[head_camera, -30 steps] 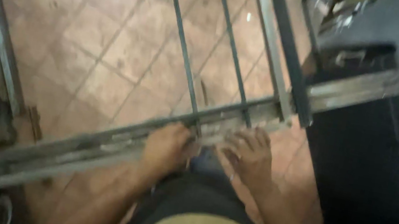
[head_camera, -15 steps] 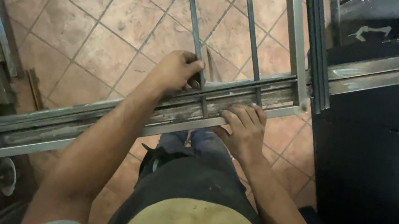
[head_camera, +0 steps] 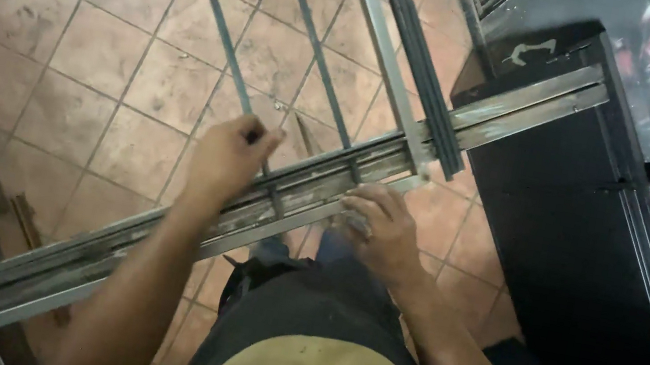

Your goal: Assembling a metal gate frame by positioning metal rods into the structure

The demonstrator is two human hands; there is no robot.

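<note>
Head view looks straight down past my dark apron [head_camera: 316, 332] at a metal frame [head_camera: 157, 224] made of long grey channel, running from lower left up to the right, where its far end rests on the black cabinet [head_camera: 571, 199]. My left hand [head_camera: 227, 158] is curled around one thin bar [head_camera: 227, 58] just where that bar meets the rail; the fingers wrap it, so I read it as a closed grasp on the bar. My right hand [head_camera: 384, 228] lies flat against the near edge of the rail with fingers spread, pressing rather than gripping. A second bar [head_camera: 313, 47] and an upright channel [head_camera: 402, 71] rise from the same rail nearby.

As I judge the risks: the frame seems carried only by the cabinet edge and my hands, so a push along the rail could slide it off the cabinet and drop it onto the tile floor [head_camera: 72, 49]. The flat right palm has no hold if the rail tips. Channel edges look raw and could cut bare skin. Left fingers sit close to the bar joint, where a shift could pinch them.
</note>
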